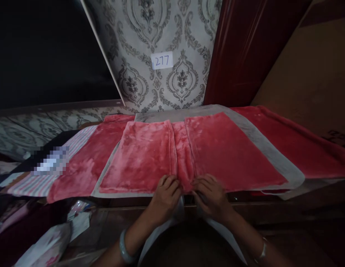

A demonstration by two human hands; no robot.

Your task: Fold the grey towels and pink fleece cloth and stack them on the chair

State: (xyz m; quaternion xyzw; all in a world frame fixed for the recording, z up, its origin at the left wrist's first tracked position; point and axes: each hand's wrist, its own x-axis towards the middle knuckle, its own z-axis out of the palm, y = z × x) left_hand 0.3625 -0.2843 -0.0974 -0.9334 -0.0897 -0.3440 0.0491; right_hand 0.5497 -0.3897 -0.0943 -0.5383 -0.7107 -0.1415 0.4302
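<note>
A plush red fabric piece (214, 148) lies folded inward from both sides over grey fabric (261, 144), leaving a narrow crumpled strip along the middle. At the front edge, my left hand (167, 191) has its fingers curled on the left flap (144, 155), close to the middle strip. Across the gap, my right hand (210, 194) pinches the near corner of the right flap. The thumb side of each hand sits under the cloth edge. More red plush cloth (289, 137) spreads out on the right, and another red part shows at the left.
A large dark screen (50, 52) stands at the back left, beside patterned wallpaper bearing a paper label (161, 60) that reads 277. Striped cloth (30, 185) lies at the left end. A dark red panel (242, 48) and a cardboard-coloured board (314, 74) rise on the right.
</note>
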